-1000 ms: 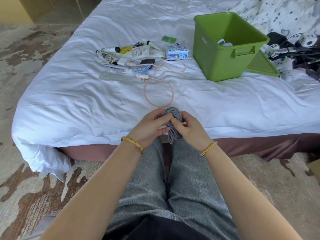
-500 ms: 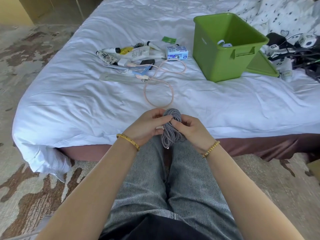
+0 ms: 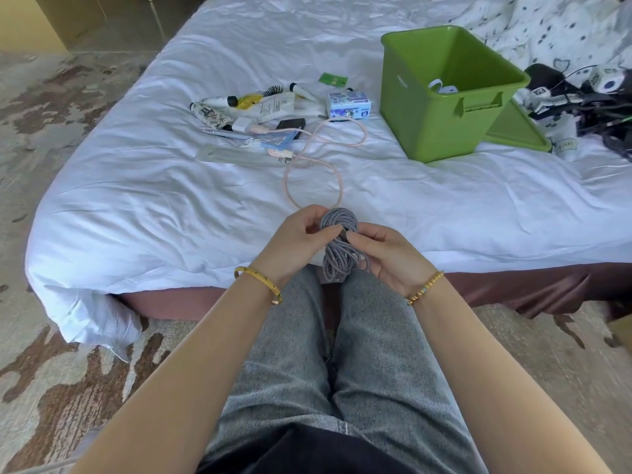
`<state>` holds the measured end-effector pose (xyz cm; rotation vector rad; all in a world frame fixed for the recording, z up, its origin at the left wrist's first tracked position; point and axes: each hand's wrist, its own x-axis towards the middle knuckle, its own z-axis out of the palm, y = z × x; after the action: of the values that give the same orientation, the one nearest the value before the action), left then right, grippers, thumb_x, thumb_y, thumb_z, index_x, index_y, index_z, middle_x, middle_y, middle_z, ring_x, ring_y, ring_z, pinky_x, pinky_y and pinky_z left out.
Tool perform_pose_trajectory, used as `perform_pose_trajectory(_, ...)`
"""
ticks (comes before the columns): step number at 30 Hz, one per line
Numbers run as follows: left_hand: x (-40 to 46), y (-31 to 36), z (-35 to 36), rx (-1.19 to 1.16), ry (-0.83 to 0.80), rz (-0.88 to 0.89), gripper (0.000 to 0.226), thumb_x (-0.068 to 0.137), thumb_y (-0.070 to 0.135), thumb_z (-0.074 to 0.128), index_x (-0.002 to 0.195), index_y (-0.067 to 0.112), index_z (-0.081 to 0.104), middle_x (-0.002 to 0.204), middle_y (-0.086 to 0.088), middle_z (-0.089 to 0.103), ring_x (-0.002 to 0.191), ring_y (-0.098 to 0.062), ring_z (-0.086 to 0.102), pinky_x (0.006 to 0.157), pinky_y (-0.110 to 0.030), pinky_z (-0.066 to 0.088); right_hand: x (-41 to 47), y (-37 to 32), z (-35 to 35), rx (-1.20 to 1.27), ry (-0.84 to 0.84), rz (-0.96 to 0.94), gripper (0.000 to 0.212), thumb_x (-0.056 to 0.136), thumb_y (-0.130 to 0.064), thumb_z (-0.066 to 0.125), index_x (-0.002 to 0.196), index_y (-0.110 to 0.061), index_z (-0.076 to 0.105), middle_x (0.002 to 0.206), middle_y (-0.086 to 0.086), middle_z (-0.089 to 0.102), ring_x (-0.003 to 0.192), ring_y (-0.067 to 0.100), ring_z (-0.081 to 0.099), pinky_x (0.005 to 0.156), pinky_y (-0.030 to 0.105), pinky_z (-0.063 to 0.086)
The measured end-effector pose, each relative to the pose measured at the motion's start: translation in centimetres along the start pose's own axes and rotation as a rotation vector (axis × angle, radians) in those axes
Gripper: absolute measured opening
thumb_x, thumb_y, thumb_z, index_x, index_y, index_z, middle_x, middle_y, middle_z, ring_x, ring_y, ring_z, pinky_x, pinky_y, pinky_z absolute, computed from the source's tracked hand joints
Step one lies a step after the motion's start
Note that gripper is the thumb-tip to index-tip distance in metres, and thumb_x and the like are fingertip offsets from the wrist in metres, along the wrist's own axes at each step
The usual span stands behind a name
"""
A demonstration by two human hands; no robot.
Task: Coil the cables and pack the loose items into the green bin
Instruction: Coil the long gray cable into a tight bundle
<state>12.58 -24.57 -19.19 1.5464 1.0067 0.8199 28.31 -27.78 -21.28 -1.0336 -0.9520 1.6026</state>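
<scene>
A grey braided cable (image 3: 338, 248), wound into a tight bundle, hangs between both hands over the bed's near edge. My left hand (image 3: 294, 244) grips the bundle's top from the left. My right hand (image 3: 383, 256) pinches the cable's end against the middle of the bundle. A pink cable (image 3: 328, 155) lies uncoiled in loose loops on the white sheet beyond my hands. The green bin (image 3: 441, 97) stands open at the right rear, with a white item inside. Loose tubes, a brush and a small blue box (image 3: 349, 105) lie in a cluster at the left of the bin.
The bin's green lid (image 3: 516, 131) lies flat behind its right side. A tangle of black cables and devices (image 3: 588, 100) fills the far right of the bed. My knees in grey jeans touch the bed's front edge. Patterned carpet surrounds the bed.
The cable bundle has shifted slightly in my hands; my right fingers have moved up to its middle, pinching the cable's end there. My left hand keeps its grip.
</scene>
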Motion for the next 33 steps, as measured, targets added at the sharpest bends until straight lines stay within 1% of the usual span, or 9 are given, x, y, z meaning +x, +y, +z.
perform_pose_trajectory(4, 0.4, 0.0, 0.3, 0.038, 0.007, -0.001, 0.009, 0.090, 0.007, 0.056, 0.095, 0.014, 0.057, 0.080, 0.008, 0.057, 0.063, 0.007, 0.049, 0.058, -0.002, 0.037, 0.1, 0.5, 0.9, -0.166, 0.142, -0.064, 0.017, 0.092, -0.011, 0.053, 0.079, -0.017, 0.063, 0.060, -0.012, 0.066, 0.049, -0.006, 0.054, 0.042, 0.009, 0.037)
perform_pose_trajectory(10, 0.4, -0.3, 0.3, 0.075, 0.021, -0.009, 0.014, 0.086, 0.003, 0.058, 0.096, 0.013, 0.058, 0.093, -0.004, 0.060, 0.088, -0.014, 0.052, 0.086, -0.028, 0.043, 0.6, 1.2, 1.4, -0.245, 0.234, -0.122, 0.016, 0.092, -0.006, 0.052, 0.077, -0.012, 0.056, 0.068, 0.002, 0.054, 0.044, -0.006, 0.050, 0.041, 0.007, 0.035)
perform_pose_trajectory(13, 0.5, -0.1, 0.4, 0.140, 0.008, 0.033, 0.017, 0.085, 0.001, 0.057, 0.098, 0.012, 0.058, 0.084, 0.005, 0.057, 0.085, -0.012, 0.050, 0.078, -0.016, 0.040, 1.0, 1.5, 1.7, -0.283, 0.279, -0.144, 0.007, 0.092, -0.007, 0.052, 0.088, -0.005, 0.058, 0.078, 0.011, 0.057, 0.064, 0.007, 0.055, 0.056, 0.019, 0.045)
perform_pose_trajectory(16, 0.8, 0.0, 0.5, 0.299, 0.002, 0.071, 0.023, 0.085, 0.004, 0.057, 0.107, 0.009, 0.059, 0.082, 0.013, 0.049, 0.086, -0.010, 0.047, 0.069, -0.005, 0.035, 1.3, 1.7, 1.7, -0.232, 0.307, -0.144, 0.013, 0.091, -0.003, 0.051, 0.092, -0.010, 0.062, 0.086, 0.008, 0.063, 0.078, 0.015, 0.060, 0.072, 0.028, 0.051)
perform_pose_trajectory(20, 1.3, -0.3, 0.4, 0.296, -0.022, -0.048, 0.042, 0.086, 0.021, 0.063, 0.124, 0.015, 0.049, 0.110, 0.004, 0.050, 0.099, -0.012, 0.049, 0.075, -0.014, 0.040, 1.5, 1.3, 1.5, -0.085, 0.418, -0.076, 0.008, 0.091, -0.006, 0.053, 0.090, -0.007, 0.061, 0.081, 0.009, 0.063, 0.072, 0.018, 0.061, 0.064, 0.028, 0.052)
perform_pose_trajectory(23, 1.2, -1.0, 1.0, 0.374, -0.109, -0.124, 0.070, 0.080, 0.034, 0.069, 0.137, 0.014, 0.033, 0.116, 0.004, 0.046, 0.109, -0.011, 0.048, 0.089, -0.022, 0.038, 2.2, 0.6, 1.2, 0.156, 0.479, -0.014, 0.016, 0.095, -0.006, 0.044, 0.106, 0.002, 0.053, 0.094, 0.020, 0.058, 0.082, 0.028, 0.059, 0.074, 0.040, 0.051)
perform_pose_trajectory(26, 1.3, -1.6, 1.6, 0.404, -0.078, -0.051, 0.055, 0.081, 0.034, 0.069, 0.125, 0.014, 0.042, 0.109, 0.005, 0.056, 0.097, -0.010, 0.058, 0.083, -0.023, 0.044, 2.4, -0.9, 0.9, 0.283, 0.374, -0.010, 0.025, 0.095, -0.001, 0.038, 0.117, 0.007, 0.048, 0.097, 0.021, 0.057, 0.090, 0.030, 0.057, 0.084, 0.042, 0.049)
perform_pose_trajectory(29, 2.0, -1.0, 1.3, 0.169, -0.087, -0.070, 0.029, 0.084, 0.031, 0.066, 0.106, 0.023, 0.050, 0.093, 0.009, 0.063, 0.065, 0.001, 0.065, 0.065, -0.013, 0.052, 2.0, -2.7, 0.2, 0.024, 0.301, -0.032, 0.017, 0.093, -0.001, 0.043, 0.107, -0.002, 0.053, 0.091, 0.010, 0.062, 0.084, 0.020, 0.060, 0.074, 0.032, 0.052)
perform_pose_trajectory(33, 3.7, 0.5, 1.2, 0.119, -0.105, -0.026, 0.025, 0.080, 0.021, 0.071, 0.104, 0.016, 0.062, 0.085, 0.006, 0.066, 0.062, 0.002, 0.062, 0.059, -0.012, 0.052, 2.5, -4.9, -0.3, -0.119, 0.432, -0.084, 0.021, 0.089, 0.005, 0.045, 0.100, -0.010, 0.055, 0.084, 0.006, 0.061, 0.074, 0.019, 0.061, 0.070, 0.031, 0.055)
